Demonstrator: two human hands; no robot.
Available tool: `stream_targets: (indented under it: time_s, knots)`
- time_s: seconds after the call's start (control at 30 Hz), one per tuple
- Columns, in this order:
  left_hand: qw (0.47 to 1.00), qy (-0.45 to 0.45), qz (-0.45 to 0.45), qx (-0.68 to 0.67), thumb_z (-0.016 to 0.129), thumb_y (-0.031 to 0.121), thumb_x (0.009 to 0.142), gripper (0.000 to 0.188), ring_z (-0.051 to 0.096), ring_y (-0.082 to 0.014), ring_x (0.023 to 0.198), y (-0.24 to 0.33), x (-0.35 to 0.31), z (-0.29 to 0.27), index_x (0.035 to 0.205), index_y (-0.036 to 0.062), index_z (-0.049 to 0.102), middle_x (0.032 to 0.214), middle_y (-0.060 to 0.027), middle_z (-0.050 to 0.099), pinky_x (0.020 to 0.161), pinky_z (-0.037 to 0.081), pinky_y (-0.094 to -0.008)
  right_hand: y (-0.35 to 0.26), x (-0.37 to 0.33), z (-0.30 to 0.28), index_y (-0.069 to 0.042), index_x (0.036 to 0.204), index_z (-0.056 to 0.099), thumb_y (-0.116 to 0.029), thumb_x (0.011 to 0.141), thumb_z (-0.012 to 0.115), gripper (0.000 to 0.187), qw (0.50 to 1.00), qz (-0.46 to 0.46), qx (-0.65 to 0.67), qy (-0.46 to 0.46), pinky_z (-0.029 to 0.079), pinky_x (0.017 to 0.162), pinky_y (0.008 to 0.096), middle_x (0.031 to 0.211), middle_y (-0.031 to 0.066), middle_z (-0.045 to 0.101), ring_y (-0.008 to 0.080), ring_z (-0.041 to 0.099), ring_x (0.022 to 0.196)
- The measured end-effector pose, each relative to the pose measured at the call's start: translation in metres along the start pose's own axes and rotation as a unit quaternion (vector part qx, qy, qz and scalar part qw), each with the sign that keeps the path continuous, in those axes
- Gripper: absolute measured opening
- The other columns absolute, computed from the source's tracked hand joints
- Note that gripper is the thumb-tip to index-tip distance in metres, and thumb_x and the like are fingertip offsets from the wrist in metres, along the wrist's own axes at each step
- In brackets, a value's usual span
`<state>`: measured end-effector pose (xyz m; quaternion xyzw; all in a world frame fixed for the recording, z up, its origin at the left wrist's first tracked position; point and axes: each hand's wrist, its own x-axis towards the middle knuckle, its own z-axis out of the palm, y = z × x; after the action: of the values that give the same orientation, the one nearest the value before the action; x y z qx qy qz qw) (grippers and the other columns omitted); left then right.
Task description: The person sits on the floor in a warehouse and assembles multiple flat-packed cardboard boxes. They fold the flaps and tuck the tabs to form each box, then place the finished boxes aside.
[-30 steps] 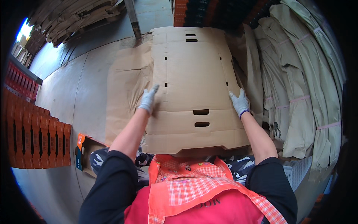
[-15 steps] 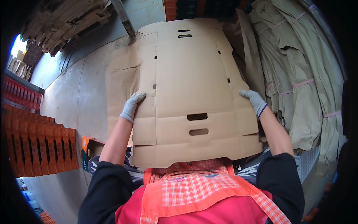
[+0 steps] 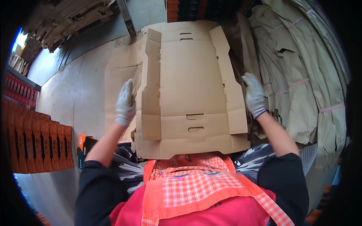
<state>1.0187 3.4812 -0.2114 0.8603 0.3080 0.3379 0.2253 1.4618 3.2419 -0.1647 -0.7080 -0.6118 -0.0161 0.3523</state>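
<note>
A die-cut brown cardboard box blank (image 3: pixel 194 79) lies in front of me, its near edge at my apron. Both long side flaps stand folded up, the left flap (image 3: pixel 151 83) and the right flap (image 3: pixel 230 83). Slots and hand holes show at its near and far ends. My left hand (image 3: pixel 125 102), in a grey-white glove, is upright beside the left flap with its fingers stretched out. Against the outer side of the right flap, or just off it, is my gloved right hand (image 3: pixel 254 93), fingers extended. Neither hand grips anything.
Brown paper (image 3: pixel 121 75) lies left of the blank. Bundles of folded kraft sheets (image 3: pixel 298 90) tied with pink bands line the right. Stacked orange cartons (image 3: pixel 41 141) stand at the left, near a small orange and black box (image 3: pixel 86 145). A metal post (image 3: pixel 126 17) rises at the back.
The two side flaps, flat before, are now folded up. My hands have shifted from resting on the blank's edges to upright outside the flaps.
</note>
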Motion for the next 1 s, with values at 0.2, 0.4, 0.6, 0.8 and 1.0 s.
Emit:
stream_targets:
  time_s: [0.2,0.4,0.6,0.8,1.0]
  knots:
    - [0.868,-0.398,0.254,0.156,0.071,0.02,0.073,0.027,0.056,-0.0308,0.108,0.053,0.022,-0.015,0.098,0.0125,0.066,0.107,-0.0086,0.064,0.09,0.045,-0.0453,-0.037,-0.002,-0.029,-0.017,0.093,0.067,-0.011,0.068,0.064,0.026,0.857,-0.312,-0.208,-0.354,0.043,0.093,0.0488,0.111,0.0024,0.065,0.0216,0.058,0.113]
    - [0.988,-0.009,0.112,0.108,0.065,0.03,0.085,0.025,0.062,-0.0356,0.063,0.125,0.03,-0.024,0.073,0.009,0.067,0.065,-0.0152,0.061,0.058,0.05,-0.0446,-0.086,0.007,-0.026,-0.007,0.103,0.066,0.003,0.066,0.075,0.04,0.982,-0.153,0.107,0.028,0.054,0.066,0.0347,0.082,0.011,0.062,0.0286,0.064,0.076]
    - [0.901,-0.376,0.049,0.211,0.064,0.039,0.084,0.029,0.066,-0.0344,0.068,0.193,-0.082,-0.026,0.079,0.011,0.07,0.069,-0.0152,0.065,0.059,0.053,-0.0436,-0.152,-0.062,-0.056,-0.009,0.101,0.069,-0.025,0.078,0.071,0.029,0.911,-0.201,0.053,-0.355,0.053,0.073,0.0393,0.092,0.0164,0.067,0.0313,0.066,0.086]
    - [0.714,-0.698,-0.033,-0.048,0.046,0.062,0.091,0.062,0.065,-0.0373,0.095,0.205,-0.093,-0.029,0.128,0.0142,0.06,0.11,-0.0212,0.066,0.085,0.051,-0.042,-0.188,-0.08,-0.046,-0.008,0.102,0.069,-0.029,0.078,0.063,0.033,0.656,-0.066,-0.032,-0.752,0.051,0.082,0.0431,0.096,0.0184,0.069,0.0365,0.065,0.093]
    - [0.928,-0.268,-0.023,0.26,0.064,0.052,0.082,0.048,0.048,-0.0295,0.128,0.141,-0.046,-0.029,0.117,0.0196,0.066,0.136,-0.0117,0.055,0.103,0.036,-0.0533,-0.114,-0.031,-0.014,-0.01,0.116,0.065,-0.043,0.074,0.074,0.055,0.916,-0.15,-0.074,-0.364,0.048,0.091,0.0406,0.116,0.0155,0.064,0.0346,0.061,0.103]
